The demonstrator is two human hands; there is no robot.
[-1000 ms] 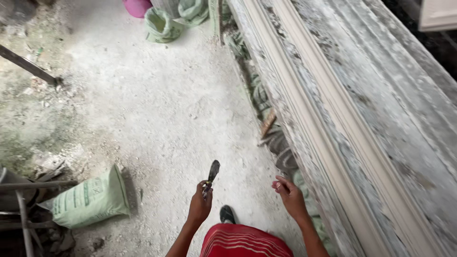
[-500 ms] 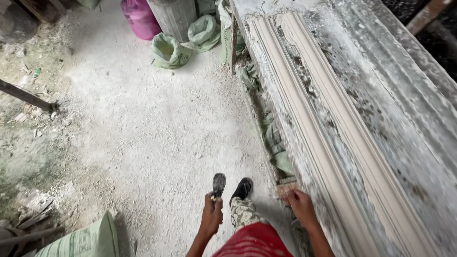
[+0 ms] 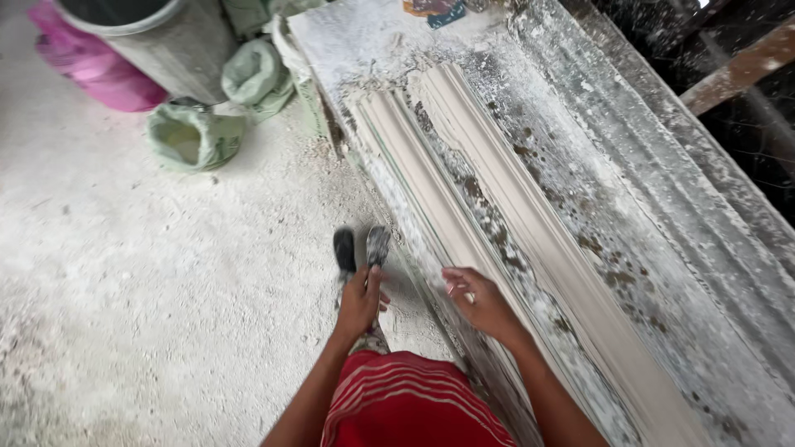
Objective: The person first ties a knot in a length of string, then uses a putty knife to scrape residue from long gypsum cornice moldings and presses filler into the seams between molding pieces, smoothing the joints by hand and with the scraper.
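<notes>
Left hand (image 3: 360, 300): grip curled around a small tool's handle, near centre. Right hand (image 3: 479, 302): fingers spread, empty, hovering at the bench's (image 3: 662, 248) near edge beside the long moulding strips (image 3: 497, 207). Risk: a careless brush could chip fragile strip edges; the gritty floor (image 3: 124, 290) invites slipping.

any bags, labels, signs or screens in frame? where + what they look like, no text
Green sack: on the floor upper left, mouth open, slumped, pale green.
Second green sack: behind it, against the grey drum, bunched, pale green.
Pink bag: top left on the floor, partly behind the drum, crumpled.
Printed scrap: top edge of the bench, small, orange and teal, too cut off to tell more.
No signs or screens.
</notes>
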